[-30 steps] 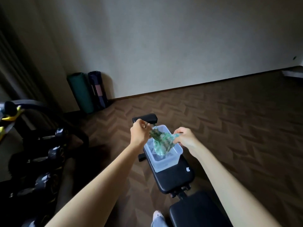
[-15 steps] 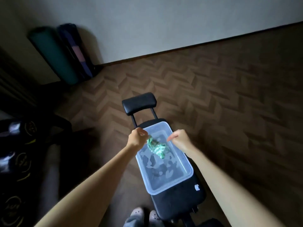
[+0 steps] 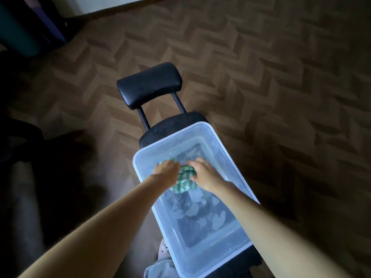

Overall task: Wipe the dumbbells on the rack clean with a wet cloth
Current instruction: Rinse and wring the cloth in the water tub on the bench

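A person leans over a clear plastic tub [image 3: 141, 157] set lengthwise on a black padded worktop [image 3: 176, 122], both bare forearms reaching in from the lower edge of the frame. At the centre of the frame, in the far half of the tub, the left hand [image 3: 167, 171] and the right hand [image 3: 203, 176] close in on a bunched green-and-white patterned cloth [image 3: 185, 178] that lies between them, low inside the tub. The left hand's fingers [image 3: 169, 162] are curled down over the cloth's left side and grip it; the right hand's fingers [image 3: 197, 160] are bent over its right side and hold it too, so the cloth is squeezed between the two hands. Pale blotches show across the tub's bottom in the lower centre of the frame, and droplets dot the worktop just beyond the tub's far rim. A black head pad [image 3: 149, 85] on two dark bars stands above the tub in the picture. Brown herringbone floor [image 3: 261, 77] fills the right and top. Rolled mats [image 3: 22, 31] sit in the dim upper left corner, and a light perforated shoe [image 3: 163, 250] shows at the bottom, left of the tub
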